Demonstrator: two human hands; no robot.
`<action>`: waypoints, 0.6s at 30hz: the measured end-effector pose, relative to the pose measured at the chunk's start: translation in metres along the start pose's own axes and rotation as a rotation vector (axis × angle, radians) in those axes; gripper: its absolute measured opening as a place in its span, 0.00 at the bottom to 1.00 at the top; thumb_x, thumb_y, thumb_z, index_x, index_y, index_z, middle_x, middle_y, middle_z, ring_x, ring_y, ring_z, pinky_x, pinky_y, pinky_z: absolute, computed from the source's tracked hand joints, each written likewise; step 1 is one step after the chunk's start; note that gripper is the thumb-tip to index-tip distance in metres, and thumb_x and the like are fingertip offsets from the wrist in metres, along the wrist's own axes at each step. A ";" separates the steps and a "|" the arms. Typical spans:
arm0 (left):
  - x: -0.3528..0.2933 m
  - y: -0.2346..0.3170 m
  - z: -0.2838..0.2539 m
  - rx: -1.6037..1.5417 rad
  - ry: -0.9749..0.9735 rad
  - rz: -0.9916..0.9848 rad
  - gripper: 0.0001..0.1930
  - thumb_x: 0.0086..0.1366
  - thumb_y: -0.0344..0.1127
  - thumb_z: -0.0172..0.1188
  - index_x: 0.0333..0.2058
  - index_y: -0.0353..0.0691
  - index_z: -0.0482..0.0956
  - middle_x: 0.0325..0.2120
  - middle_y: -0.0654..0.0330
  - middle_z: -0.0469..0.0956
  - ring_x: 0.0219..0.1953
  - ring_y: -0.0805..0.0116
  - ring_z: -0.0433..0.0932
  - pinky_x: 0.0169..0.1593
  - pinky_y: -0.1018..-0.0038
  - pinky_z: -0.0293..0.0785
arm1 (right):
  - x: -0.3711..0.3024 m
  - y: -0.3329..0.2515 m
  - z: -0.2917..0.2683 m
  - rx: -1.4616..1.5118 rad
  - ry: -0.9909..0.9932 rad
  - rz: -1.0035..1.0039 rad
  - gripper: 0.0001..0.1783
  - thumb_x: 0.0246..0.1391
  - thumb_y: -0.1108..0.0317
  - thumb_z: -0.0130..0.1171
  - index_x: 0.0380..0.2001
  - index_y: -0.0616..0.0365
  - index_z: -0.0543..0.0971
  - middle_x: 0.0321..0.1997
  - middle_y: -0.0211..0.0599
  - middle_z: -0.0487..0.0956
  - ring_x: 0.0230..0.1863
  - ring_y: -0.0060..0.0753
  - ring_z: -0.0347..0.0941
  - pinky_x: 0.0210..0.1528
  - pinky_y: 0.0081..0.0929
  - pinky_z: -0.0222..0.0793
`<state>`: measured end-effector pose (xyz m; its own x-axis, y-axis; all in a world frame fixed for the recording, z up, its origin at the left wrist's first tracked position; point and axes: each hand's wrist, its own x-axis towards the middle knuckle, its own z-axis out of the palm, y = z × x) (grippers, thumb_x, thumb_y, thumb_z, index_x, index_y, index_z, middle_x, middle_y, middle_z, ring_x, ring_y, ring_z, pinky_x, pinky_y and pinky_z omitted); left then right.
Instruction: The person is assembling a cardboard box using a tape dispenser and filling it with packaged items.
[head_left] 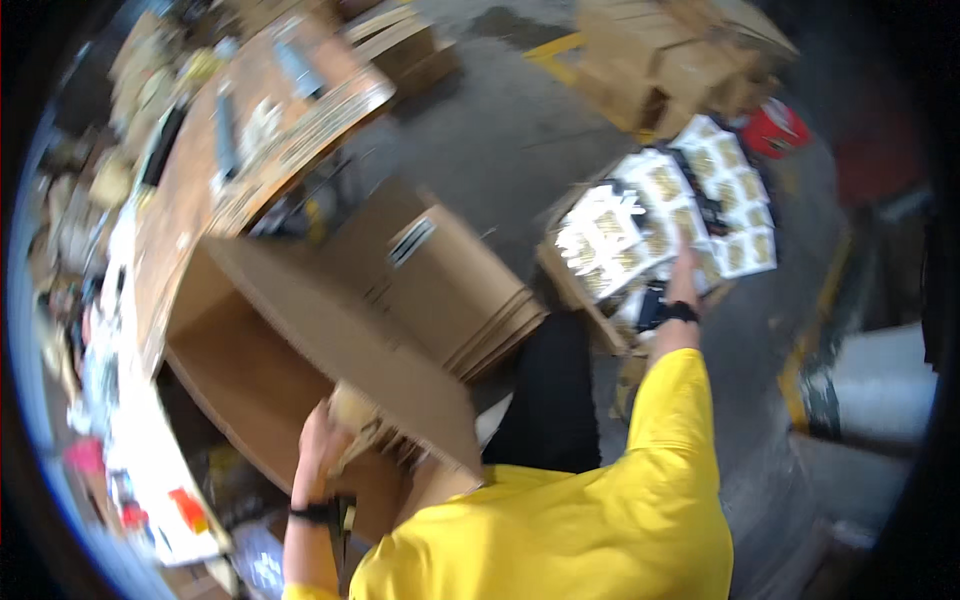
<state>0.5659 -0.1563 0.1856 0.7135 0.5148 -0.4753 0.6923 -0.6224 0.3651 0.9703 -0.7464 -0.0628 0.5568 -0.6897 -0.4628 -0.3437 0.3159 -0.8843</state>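
My left hand [318, 447] is closed around a blurred, round tan thing that looks like a tape roll [352, 408], at the near end of a large open cardboard box [330, 325]. On the right, my right hand [684, 282] reaches over a low carton [572, 285] heaped with white cards [737, 190] bearing gold-coloured pieces. That hand touches or hovers just above the cards; its fingers are smeared by motion, so what lies between them cannot be made out. Dark straps circle both wrists.
Flattened cardboard [455, 290] leans beside the open box. A wooden table [250, 130] with blue-handled tools runs along the left. More cartons [660, 55] stand at the back right, near a red bucket [776, 128]. A wrapped white roll [870, 385] lies at the far right.
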 end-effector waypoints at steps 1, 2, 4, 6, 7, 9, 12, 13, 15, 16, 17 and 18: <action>0.005 0.018 -0.002 0.016 -0.084 -0.103 0.32 0.43 0.30 0.58 0.51 0.29 0.67 0.44 0.39 0.73 0.50 0.48 0.72 0.50 0.63 0.70 | 0.002 -0.006 -0.006 -0.014 -0.048 0.034 0.33 0.47 0.47 0.62 0.47 0.63 0.73 0.44 0.41 0.77 0.42 0.44 0.73 0.47 0.42 0.67; 0.015 0.018 -0.001 0.034 -0.175 -0.153 0.34 0.43 0.32 0.59 0.53 0.29 0.65 0.46 0.40 0.73 0.51 0.49 0.72 0.53 0.63 0.68 | 0.000 -0.013 -0.009 -0.025 -0.111 0.073 0.33 0.47 0.47 0.62 0.47 0.63 0.73 0.45 0.41 0.77 0.43 0.44 0.73 0.47 0.42 0.67; 0.043 -0.013 0.023 0.025 -0.140 -0.047 0.29 0.46 0.33 0.56 0.51 0.32 0.68 0.46 0.40 0.73 0.51 0.50 0.72 0.51 0.62 0.69 | -0.001 -0.024 -0.014 -0.031 -0.200 0.134 0.34 0.46 0.46 0.63 0.48 0.63 0.72 0.46 0.42 0.76 0.44 0.44 0.73 0.48 0.43 0.66; 0.048 0.012 0.027 0.033 -0.071 -0.071 0.28 0.47 0.34 0.55 0.50 0.35 0.69 0.45 0.42 0.74 0.51 0.50 0.72 0.52 0.63 0.68 | 0.003 -0.031 -0.015 -0.025 -0.241 0.169 0.35 0.45 0.45 0.63 0.48 0.63 0.72 0.46 0.42 0.76 0.45 0.44 0.73 0.49 0.43 0.66; 0.052 0.006 0.035 -0.010 -0.056 -0.076 0.28 0.47 0.33 0.55 0.51 0.35 0.68 0.44 0.43 0.75 0.50 0.50 0.72 0.52 0.64 0.68 | 0.021 -0.033 -0.024 -0.029 -0.327 0.180 0.36 0.42 0.44 0.65 0.46 0.64 0.73 0.45 0.42 0.77 0.43 0.44 0.73 0.46 0.42 0.68; 0.055 -0.004 0.048 -0.093 -0.082 -0.058 0.29 0.47 0.31 0.55 0.52 0.36 0.67 0.43 0.44 0.76 0.50 0.51 0.73 0.52 0.65 0.69 | 0.030 -0.034 -0.028 -0.211 -0.159 0.078 0.37 0.37 0.45 0.68 0.42 0.67 0.75 0.41 0.44 0.78 0.38 0.42 0.75 0.40 0.40 0.71; 0.048 -0.022 0.064 -0.237 -0.197 -0.010 0.33 0.44 0.28 0.57 0.54 0.33 0.64 0.44 0.45 0.75 0.50 0.51 0.73 0.52 0.67 0.69 | -0.025 -0.056 -0.009 -0.235 0.063 -0.176 0.29 0.28 0.56 0.76 0.27 0.70 0.77 0.33 0.44 0.78 0.29 0.40 0.75 0.34 0.36 0.76; 0.048 -0.023 0.068 -0.243 -0.212 0.006 0.34 0.44 0.28 0.57 0.54 0.32 0.63 0.44 0.45 0.75 0.50 0.51 0.73 0.52 0.68 0.69 | -0.009 -0.055 -0.009 -0.165 0.047 -0.184 0.29 0.28 0.57 0.76 0.27 0.71 0.76 0.33 0.44 0.78 0.29 0.39 0.75 0.33 0.35 0.77; 0.045 -0.021 0.068 -0.351 -0.227 0.034 0.35 0.42 0.31 0.62 0.53 0.30 0.65 0.43 0.46 0.76 0.48 0.53 0.74 0.52 0.69 0.69 | -0.018 -0.058 -0.006 -0.016 -0.073 -0.177 0.26 0.30 0.62 0.75 0.29 0.71 0.76 0.34 0.44 0.78 0.29 0.39 0.75 0.31 0.37 0.77; 0.044 -0.020 0.067 -0.356 -0.222 0.025 0.35 0.42 0.31 0.62 0.53 0.30 0.65 0.43 0.46 0.76 0.48 0.53 0.74 0.52 0.69 0.69 | -0.024 -0.054 -0.006 -0.022 -0.083 -0.177 0.26 0.30 0.62 0.75 0.29 0.71 0.76 0.34 0.44 0.78 0.29 0.39 0.75 0.31 0.37 0.77; 0.040 -0.004 0.054 -0.401 -0.281 -0.006 0.35 0.41 0.34 0.65 0.51 0.29 0.68 0.43 0.46 0.76 0.47 0.54 0.74 0.51 0.69 0.69 | -0.027 -0.052 -0.015 0.020 -0.120 -0.127 0.24 0.33 0.63 0.73 0.31 0.69 0.76 0.36 0.43 0.78 0.31 0.39 0.76 0.33 0.37 0.76; 0.036 0.005 0.046 -0.449 -0.331 -0.038 0.34 0.40 0.37 0.68 0.49 0.28 0.70 0.42 0.46 0.77 0.47 0.55 0.75 0.50 0.70 0.69 | -0.029 -0.053 -0.019 0.063 -0.164 -0.077 0.23 0.36 0.63 0.71 0.34 0.67 0.76 0.37 0.42 0.78 0.33 0.39 0.76 0.35 0.37 0.76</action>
<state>0.5905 -0.1685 0.1332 0.6652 0.2745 -0.6944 0.7466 -0.2577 0.6133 0.9578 -0.7552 -0.0011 0.6969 -0.5998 -0.3932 -0.2501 0.3106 -0.9170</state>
